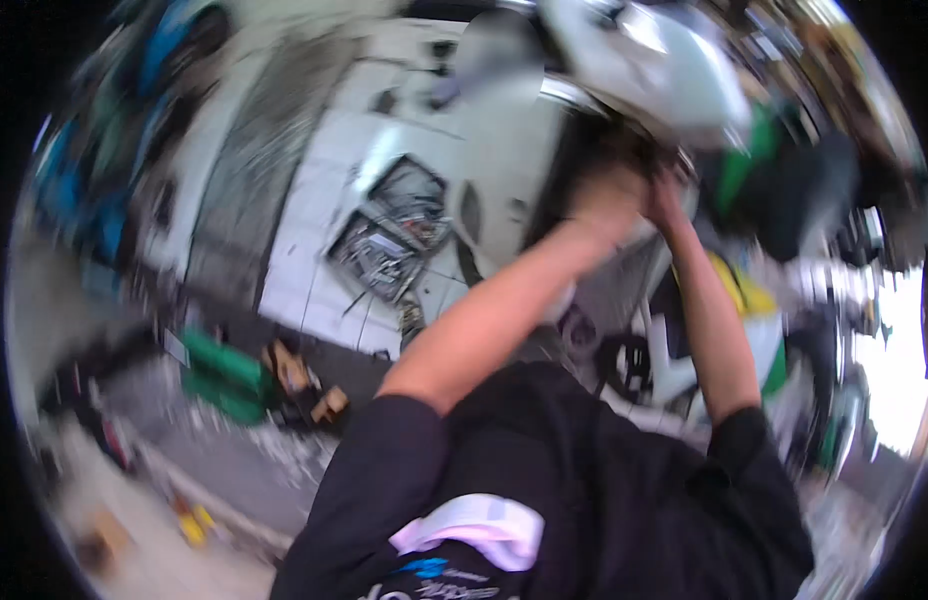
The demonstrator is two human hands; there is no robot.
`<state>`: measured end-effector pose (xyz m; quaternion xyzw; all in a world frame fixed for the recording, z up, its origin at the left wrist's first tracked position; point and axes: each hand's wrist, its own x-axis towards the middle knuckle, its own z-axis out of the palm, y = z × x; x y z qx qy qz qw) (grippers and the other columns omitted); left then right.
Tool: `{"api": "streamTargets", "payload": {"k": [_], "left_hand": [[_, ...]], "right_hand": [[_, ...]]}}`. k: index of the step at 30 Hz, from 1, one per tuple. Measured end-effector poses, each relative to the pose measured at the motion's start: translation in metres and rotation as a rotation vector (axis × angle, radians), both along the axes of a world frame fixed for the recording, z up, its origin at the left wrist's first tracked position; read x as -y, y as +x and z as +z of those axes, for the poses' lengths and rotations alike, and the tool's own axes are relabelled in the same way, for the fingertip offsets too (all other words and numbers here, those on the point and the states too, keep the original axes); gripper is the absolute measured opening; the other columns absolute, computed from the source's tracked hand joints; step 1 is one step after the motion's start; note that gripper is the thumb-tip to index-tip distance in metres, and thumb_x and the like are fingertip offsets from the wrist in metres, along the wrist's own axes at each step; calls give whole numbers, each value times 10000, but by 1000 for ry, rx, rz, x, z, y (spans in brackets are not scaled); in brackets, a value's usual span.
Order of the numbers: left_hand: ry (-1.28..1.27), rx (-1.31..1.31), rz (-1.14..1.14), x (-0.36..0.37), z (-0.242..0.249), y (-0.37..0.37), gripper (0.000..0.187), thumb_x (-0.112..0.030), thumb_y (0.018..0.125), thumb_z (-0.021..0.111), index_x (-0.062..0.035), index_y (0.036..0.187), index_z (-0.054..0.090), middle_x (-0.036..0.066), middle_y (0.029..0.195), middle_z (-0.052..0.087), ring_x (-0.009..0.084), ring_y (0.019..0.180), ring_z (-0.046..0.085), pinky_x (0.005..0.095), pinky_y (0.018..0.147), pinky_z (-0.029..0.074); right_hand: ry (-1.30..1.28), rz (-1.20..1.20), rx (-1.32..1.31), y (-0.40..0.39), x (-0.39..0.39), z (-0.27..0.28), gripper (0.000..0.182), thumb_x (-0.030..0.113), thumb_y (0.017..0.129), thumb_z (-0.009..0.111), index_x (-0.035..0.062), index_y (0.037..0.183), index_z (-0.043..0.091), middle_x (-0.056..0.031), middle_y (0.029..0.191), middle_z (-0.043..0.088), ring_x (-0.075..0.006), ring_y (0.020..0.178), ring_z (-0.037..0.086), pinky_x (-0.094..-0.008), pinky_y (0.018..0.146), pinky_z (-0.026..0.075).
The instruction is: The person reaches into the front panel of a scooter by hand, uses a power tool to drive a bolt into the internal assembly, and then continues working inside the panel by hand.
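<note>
Both arms reach up and away toward a dark cavity under a white, glossy body panel [674,75]. My left hand [609,200] and my right hand [666,195] are close together at its lower edge, in a motion blur. Which fingers touch what is too smeared to make out. Dark parts surround the fingertips, and a pale flat surface lies to the left of them.
An open tool case [384,245] full of metal pieces lies on white floor tiles [304,270]. A green box [224,370] and small brown blocks [329,404] are at the lower left. A yellow item [739,285] sits beside the right forearm.
</note>
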<state>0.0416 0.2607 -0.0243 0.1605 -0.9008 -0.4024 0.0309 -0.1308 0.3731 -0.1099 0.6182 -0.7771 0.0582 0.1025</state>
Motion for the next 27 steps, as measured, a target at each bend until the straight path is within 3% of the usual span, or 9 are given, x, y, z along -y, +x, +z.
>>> {"api": "streamTargets", "payload": {"k": [3, 4, 6, 9, 14, 18, 21, 22, 27], "left_hand": [[-236, -525, 26, 2, -36, 75, 327, -164, 810, 553, -14, 1100, 541, 201, 1126, 554, 375, 1016, 534, 459, 888, 427], [-174, -469, 0, 8, -33, 105, 322, -156, 805, 584, -21, 1095, 545, 208, 1156, 533, 387, 1062, 499, 462, 934, 392], [-80, -352, -52, 18, -67, 157, 328, -109, 792, 605, -13, 1102, 555, 217, 1175, 527, 406, 1101, 469, 462, 964, 360], [-137, -104, -101, 34, -144, 237, 379, -126, 768, 628, 57, 1085, 531, 261, 1129, 524, 414, 1068, 481, 457, 920, 389], [97, 633, -136, 76, -189, 365, 418, -230, 789, 629, 70, 1074, 566, 285, 988, 599, 429, 923, 573, 465, 809, 451], [20, 804, -501, 120, -223, 485, 228, -169, 853, 517, 10, 946, 623, 214, 852, 643, 293, 769, 640, 387, 675, 479], [628, 948, 627, 87, -208, 523, 177, -124, 831, 587, -10, 966, 594, 48, 798, 611, 169, 664, 562, 313, 568, 442], [582, 1245, 738, 84, -208, 515, 243, -166, 839, 599, -26, 1035, 568, 51, 820, 618, 141, 675, 563, 288, 554, 439], [235, 1172, 819, 41, -262, 506, 234, -174, 817, 626, -22, 995, 626, 82, 893, 638, 168, 773, 604, 292, 617, 468]], "right_hand": [[207, -262, 32, 30, 10, 9, 408, 243, 815, 517, 58, 1177, 541, -265, 1210, 465, -406, 1130, 432, -546, 1022, 248], [-123, -299, -282, 51, 27, 14, 455, 241, 802, 540, 34, 1206, 507, -292, 1210, 456, -423, 1134, 424, -560, 1016, 247], [-477, -530, 32, 81, 41, 16, 582, 244, 797, 578, 14, 1300, 396, -293, 1294, 395, -453, 1213, 360, -535, 1017, 270], [-602, -726, 554, 159, 31, 30, 615, 252, 827, 563, 47, 1353, 318, -270, 1372, 314, -446, 1255, 297, -517, 1051, 244], [-686, -870, 666, 284, -67, -61, 387, 197, 800, 603, 19, 1119, 473, -233, 1106, 433, -391, 1059, 431, -455, 928, 354], [-795, -1591, 867, 301, -158, -172, 297, 212, 840, 547, 4, 1040, 479, -223, 964, 494, -403, 955, 479, -445, 863, 373], [-940, -1717, 758, 234, -203, -269, 359, 239, 831, 575, -30, 1046, 474, -236, 861, 585, -411, 825, 577, -458, 737, 433], [-838, -1707, 784, 210, -215, -320, 374, 244, 827, 575, -34, 1057, 477, -248, 895, 593, -420, 866, 576, -462, 757, 437], [-48, -1542, 1325, 97, -249, -573, 409, 257, 789, 561, -19, 1090, 548, -271, 1044, 590, -393, 994, 574, -450, 851, 460]]}}
